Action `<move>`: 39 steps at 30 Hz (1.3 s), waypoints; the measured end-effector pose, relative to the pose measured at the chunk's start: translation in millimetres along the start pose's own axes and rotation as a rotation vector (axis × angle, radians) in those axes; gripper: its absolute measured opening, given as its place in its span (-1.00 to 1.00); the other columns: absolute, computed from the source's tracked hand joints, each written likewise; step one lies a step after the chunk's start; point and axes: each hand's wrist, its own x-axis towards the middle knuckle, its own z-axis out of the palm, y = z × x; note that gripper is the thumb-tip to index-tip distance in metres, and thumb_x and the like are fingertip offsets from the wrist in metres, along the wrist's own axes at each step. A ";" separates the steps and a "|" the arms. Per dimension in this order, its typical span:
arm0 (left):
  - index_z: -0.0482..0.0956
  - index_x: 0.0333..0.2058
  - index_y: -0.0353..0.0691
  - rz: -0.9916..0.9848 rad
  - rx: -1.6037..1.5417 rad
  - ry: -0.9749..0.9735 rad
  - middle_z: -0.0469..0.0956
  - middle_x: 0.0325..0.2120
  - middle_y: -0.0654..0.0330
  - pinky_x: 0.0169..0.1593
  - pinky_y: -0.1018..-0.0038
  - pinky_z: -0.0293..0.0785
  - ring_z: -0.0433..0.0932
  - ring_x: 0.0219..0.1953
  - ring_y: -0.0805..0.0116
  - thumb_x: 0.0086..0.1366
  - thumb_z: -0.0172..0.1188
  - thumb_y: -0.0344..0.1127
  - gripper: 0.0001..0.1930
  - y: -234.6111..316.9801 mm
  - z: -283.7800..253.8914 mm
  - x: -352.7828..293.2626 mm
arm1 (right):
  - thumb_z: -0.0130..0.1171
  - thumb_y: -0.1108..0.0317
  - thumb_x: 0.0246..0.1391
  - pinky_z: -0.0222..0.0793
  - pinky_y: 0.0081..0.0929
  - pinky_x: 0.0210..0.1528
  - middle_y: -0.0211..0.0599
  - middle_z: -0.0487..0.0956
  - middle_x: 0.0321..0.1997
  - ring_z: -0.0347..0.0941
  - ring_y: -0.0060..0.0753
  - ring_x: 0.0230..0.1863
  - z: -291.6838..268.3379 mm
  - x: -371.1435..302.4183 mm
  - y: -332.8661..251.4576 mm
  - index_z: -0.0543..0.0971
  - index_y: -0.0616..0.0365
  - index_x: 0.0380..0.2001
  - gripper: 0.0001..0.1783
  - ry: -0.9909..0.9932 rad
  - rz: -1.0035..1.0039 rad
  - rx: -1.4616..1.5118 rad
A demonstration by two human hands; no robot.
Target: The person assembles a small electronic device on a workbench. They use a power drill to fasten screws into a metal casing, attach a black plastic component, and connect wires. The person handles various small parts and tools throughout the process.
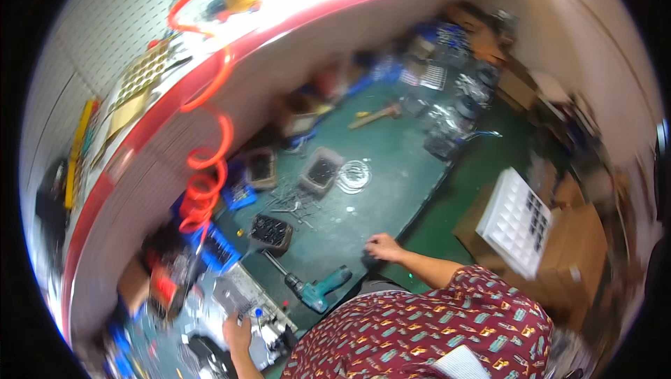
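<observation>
My left hand (239,333) is at the near side of a metal fixture (241,291) on the workbench, its finger and thumb a little apart. I see nothing between them, though the picture is blurred. My right hand (384,247) hovers at the bench's near edge with curled fingers. A small dark shape shows just below those fingers; whether they grip it is unclear. Between my hands a teal cordless drill (318,289) lies on its side, its long bit pointing toward a tub of dark screws (270,231). A small blue-topped part (258,313) stands close to my left hand.
An orange coiled air hose (203,183) hangs over the bench's left side. Farther back are another tub of dark parts (322,172), a coil of clear tubing (354,177), a hammer (374,116) and blue bins (218,247). To the right, a white tray (514,222) rests on a cardboard box (576,253).
</observation>
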 end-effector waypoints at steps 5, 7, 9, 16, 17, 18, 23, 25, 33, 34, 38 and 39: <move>0.60 -0.43 -0.44 0.233 0.034 -0.148 0.55 -0.59 -0.15 -0.35 0.22 0.46 0.61 -0.49 0.09 0.08 0.31 -0.24 -0.70 3.4 -28.6 30.3 | 0.27 0.17 0.00 0.58 -0.30 -0.19 -0.12 0.71 -0.34 0.67 -0.25 -0.32 32.4 -66.7 25.5 0.71 0.20 -0.22 -0.65 0.126 -0.182 -0.248; 0.71 -0.32 -0.41 0.228 0.020 -0.310 0.64 -0.57 -0.06 -0.29 0.34 0.53 0.67 -0.48 0.14 0.14 0.31 -0.19 -0.67 0.5 -40.6 56.4 | 0.29 0.17 -0.04 0.58 -0.27 -0.07 -0.07 0.71 -0.29 0.68 -0.15 -0.21 45.0 -89.8 87.3 0.71 0.17 -0.22 -0.64 0.320 -0.314 -0.290; 0.68 -0.42 -0.38 0.420 0.093 -0.207 0.62 -0.59 -0.08 -0.27 0.17 0.50 0.65 -0.44 -0.06 0.13 0.30 -0.16 -0.68 7.9 -56.1 65.7 | 0.29 0.14 0.00 0.54 -0.21 0.03 -0.07 0.71 -0.20 0.63 -0.03 -0.09 47.3 -146.8 74.3 0.71 0.18 -0.18 -0.61 0.334 -0.047 -0.205; 0.65 -0.08 -0.40 0.701 -0.131 -0.322 0.68 -0.35 -0.07 -0.24 0.31 0.52 0.63 -0.38 0.20 0.22 0.31 -0.29 -0.65 121.5 -20.4 85.3 | 0.28 0.11 -0.05 0.57 -0.16 -0.10 -0.03 0.70 -0.29 0.65 -0.02 -0.24 57.3 -276.8 259.2 0.73 0.12 -0.31 -0.66 0.476 0.499 -0.340; 0.64 -0.05 -0.40 0.812 -0.195 -0.329 0.68 -0.38 -0.05 -0.23 0.32 0.53 0.61 -0.39 0.23 0.22 0.33 -0.30 -0.63 137.0 -6.6 82.0 | 0.27 0.11 -0.05 0.57 -0.15 -0.09 -0.02 0.70 -0.28 0.65 -0.02 -0.23 58.8 -291.0 276.2 0.73 0.11 -0.31 -0.67 0.489 0.563 -0.378; 0.63 -0.04 -0.39 0.748 -0.134 -0.436 0.68 -0.37 -0.04 -0.20 0.33 0.54 0.62 -0.37 0.24 0.21 0.33 -0.33 -0.63 172.6 -13.7 56.7 | 0.28 0.10 -0.05 0.57 -0.16 -0.08 -0.02 0.70 -0.27 0.65 -0.02 -0.22 58.8 -301.5 286.3 0.74 0.10 -0.30 -0.66 0.472 0.600 -0.334; 0.62 0.02 -0.35 0.896 -0.010 -0.625 0.70 -0.38 -0.06 -0.17 0.31 0.59 0.70 -0.35 0.16 0.20 0.34 -0.26 -0.57 227.5 64.7 20.9 | 0.30 0.07 -0.03 0.55 -0.20 0.00 -0.01 0.70 -0.20 0.65 -0.03 -0.14 41.6 -307.5 325.2 0.74 0.09 -0.24 -0.62 0.512 0.563 -0.254; 0.61 0.03 -0.34 0.867 0.083 -0.716 0.70 -0.39 -0.07 -0.17 0.32 0.59 0.70 -0.34 0.14 0.21 0.34 -0.24 -0.55 268.4 75.5 -10.1 | 0.30 0.06 -0.02 0.55 -0.20 0.02 -0.03 0.71 -0.17 0.64 -0.03 -0.12 30.1 -298.4 336.5 0.74 0.10 -0.21 -0.60 0.496 0.539 -0.186; 0.60 0.06 -0.31 0.900 0.241 -0.775 0.68 -0.33 -0.17 -0.08 0.22 0.59 0.69 -0.21 -0.06 0.21 0.35 -0.16 -0.51 394.5 143.1 -66.5 | 0.33 0.15 0.03 0.57 -0.28 -0.11 -0.10 0.72 -0.24 0.66 -0.21 -0.29 -91.8 -271.2 356.6 0.71 0.18 -0.14 -0.61 0.684 0.375 0.111; 0.60 0.06 -0.30 0.912 0.252 -0.779 0.68 -0.32 -0.16 -0.08 0.22 0.59 0.69 -0.21 -0.06 0.21 0.34 -0.15 -0.51 412.0 149.5 -70.4 | 0.32 0.22 0.07 0.56 -0.33 -0.31 -0.16 0.70 -0.34 0.61 -0.36 -0.46 -112.5 -271.6 356.4 0.69 0.21 -0.10 -0.63 0.685 0.384 0.156; 0.60 0.05 -0.25 0.992 0.334 -0.764 0.66 -0.34 -0.08 -0.11 0.19 0.57 0.66 -0.21 -0.08 0.24 0.32 -0.13 -0.54 483.4 163.1 -87.6 | 0.29 0.31 0.13 0.49 -0.46 -0.52 -0.27 0.64 -0.44 0.54 -0.42 -0.53 -169.1 -277.2 370.1 0.65 0.26 -0.12 -0.70 0.781 0.389 0.500; 0.60 0.05 -0.25 1.018 0.344 -0.769 0.66 -0.35 -0.07 -0.11 0.18 0.57 0.66 -0.21 -0.08 0.25 0.31 -0.13 -0.55 498.6 167.1 -91.2 | 0.29 0.32 0.13 0.50 -0.46 -0.52 -0.27 0.64 -0.44 0.54 -0.43 -0.53 -178.0 -280.5 374.8 0.65 0.26 -0.14 -0.71 0.816 0.387 0.542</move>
